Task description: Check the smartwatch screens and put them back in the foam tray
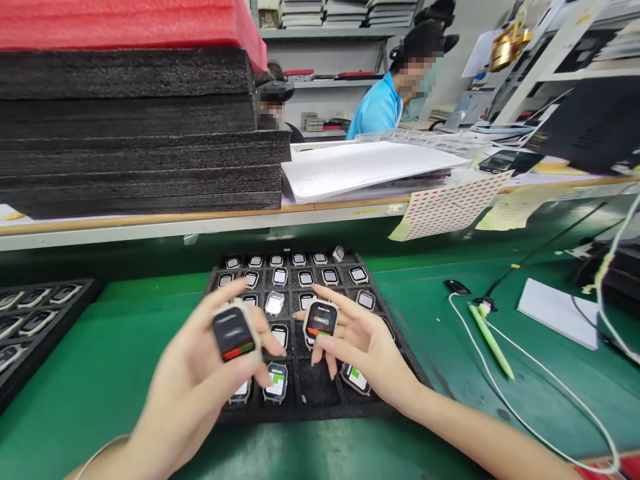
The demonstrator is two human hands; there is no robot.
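My left hand is closed around a strapless smartwatch, its dark screen facing me with a red and green strip along the bottom. In my right hand, between thumb and fingers, is a second smartwatch with a similar red and green strip on its lit screen. Both are held above a black foam tray on the green bench. Rows of similar watches lie in its compartments, some with white screens, such as the watch at the front. My hands hide part of the tray.
Another foam tray of watches lies at the left. To the right are a light green pen, a white cable and a white pad. Black foam sheets are stacked on the shelf; a co-worker in blue is behind.
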